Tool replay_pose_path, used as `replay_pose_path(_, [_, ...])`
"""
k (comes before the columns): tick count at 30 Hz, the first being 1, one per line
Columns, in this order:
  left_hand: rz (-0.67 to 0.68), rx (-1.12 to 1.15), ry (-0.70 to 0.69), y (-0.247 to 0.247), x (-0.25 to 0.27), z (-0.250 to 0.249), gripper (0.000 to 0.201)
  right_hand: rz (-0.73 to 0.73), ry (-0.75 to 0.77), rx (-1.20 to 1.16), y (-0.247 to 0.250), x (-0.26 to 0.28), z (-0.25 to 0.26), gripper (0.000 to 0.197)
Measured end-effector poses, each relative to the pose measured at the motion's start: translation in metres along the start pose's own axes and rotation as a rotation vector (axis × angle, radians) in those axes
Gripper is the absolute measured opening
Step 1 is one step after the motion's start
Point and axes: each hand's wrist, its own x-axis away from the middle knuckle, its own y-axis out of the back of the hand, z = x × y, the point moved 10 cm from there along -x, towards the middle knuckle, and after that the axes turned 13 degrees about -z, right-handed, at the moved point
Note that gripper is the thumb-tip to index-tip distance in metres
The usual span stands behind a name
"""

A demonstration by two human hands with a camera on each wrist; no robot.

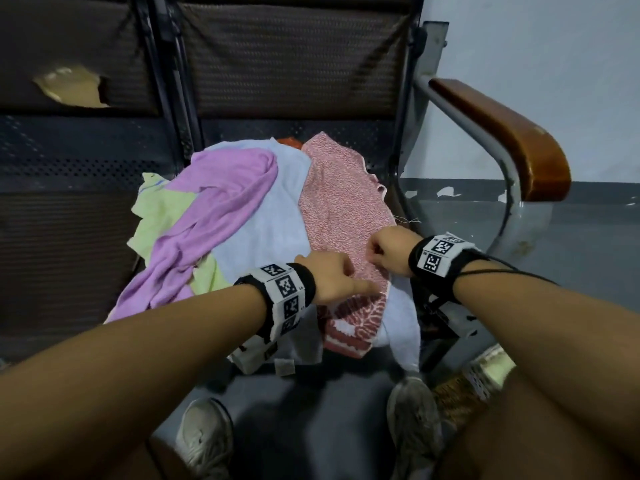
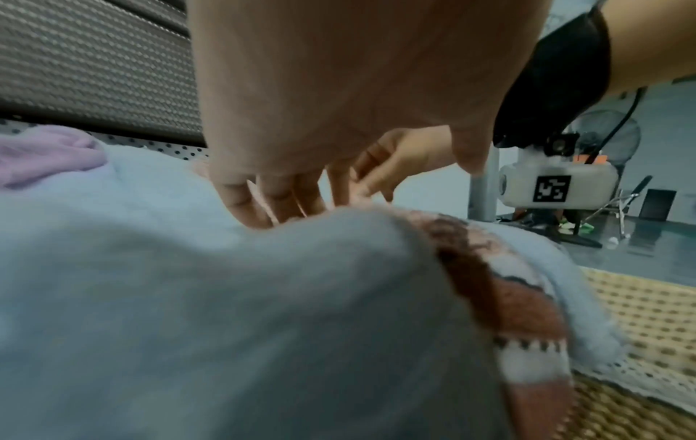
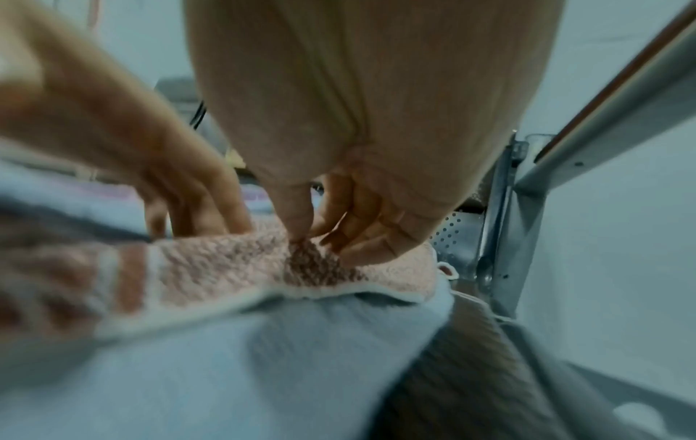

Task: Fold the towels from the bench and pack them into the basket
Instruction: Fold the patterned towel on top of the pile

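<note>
A pale blue-white painted wall [image 1: 540, 46] is seen behind, banded low down by chipped dark grey paint [image 1: 571, 202]. The dark grey floor [image 1: 311, 410] is dimly lit. A curved grey metal armrest frame [image 1: 464, 116] is capped with a brown wooden pad [image 1: 502, 133]. A standing fan [image 2: 606, 131] is placed far off.

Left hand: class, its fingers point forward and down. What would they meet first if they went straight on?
The red patterned towel; the left hand already has fingertips on it, with the right hand just beyond.
</note>
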Motion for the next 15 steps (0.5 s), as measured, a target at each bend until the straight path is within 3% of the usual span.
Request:
replay_pose_path(2, [-0.085, 0.055, 0.039, 0.002, 0.001, -0.006, 0.094, -0.119, -0.023, -0.17, 0.015, -0.002, 0.003, 0.017])
replay_pose_path(4, [-0.239, 0.133, 0.103, 0.016, -0.002, -0.007, 0.093, -0.19, -0.073, -0.457, 0.029, -0.002, 0.006, 0.015])
replay_pose_path(8, [-0.476, 0.247, 0.117, 0.056, -0.009, -0.002, 0.016, -0.195, -0.124, -0.932, 0.043, 0.004, 0.019, 0.008])
replay_pose_path(10, [-0.534, 0.375, 0.119, 0.074, -0.009, 0.002, 0.016, -0.23, -0.103, -0.86, 0.046, 0.003, 0.019, 0.023])
replay_pose_path(13, [-0.525, 0.737, 0.139, 0.094, -0.001, 0.004, 0.024, -0.197, 0.007, -0.485, 0.037, -0.001, 0.022, 0.062])
replay_pose_path(15, [-0.447, 0.9, 0.101, 0.103, 0.006, -0.003, 0.031, -0.229, 0.033, -0.325, 0.037, -0.003, 0.021, 0.061])
